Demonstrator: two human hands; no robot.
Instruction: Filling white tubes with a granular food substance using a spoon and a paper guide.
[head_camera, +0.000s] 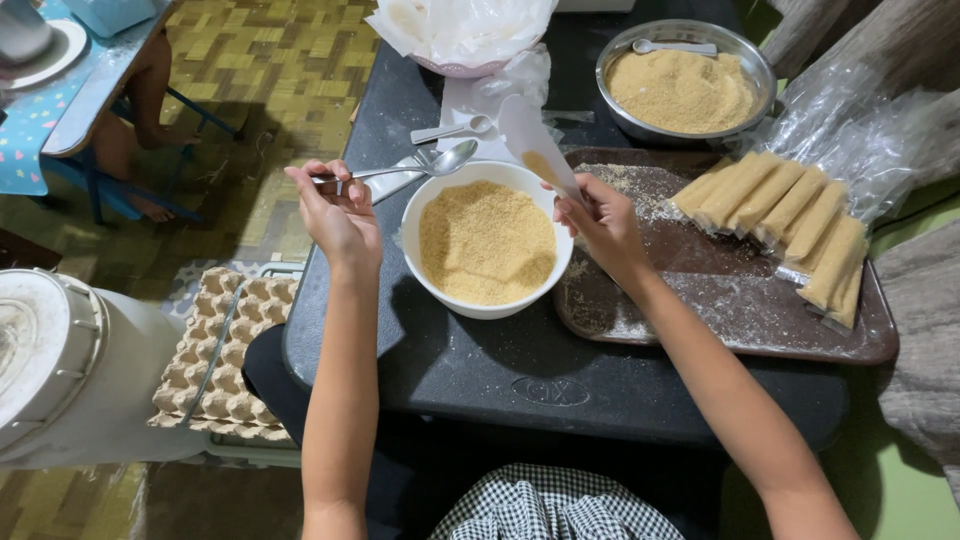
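While the left hand (340, 215) pinches a metal spoon (425, 165) by its handle, bowl end poised over the rim of the white bowl of golden crumbs (487, 243), the right hand (603, 222) clamps a thin white wrapper cone (535, 142) upright. Right of that grip, filled clear-wrapped sticks (790, 225) lie side by side on a brown tray (740, 310).

two bowls (487, 245), three spoons (405, 170) (one held)

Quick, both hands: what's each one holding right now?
Left hand: closed on a shiny metal spoon by its handle.
Right hand: closed on a thin white paper wrapper, some crumbs inside.
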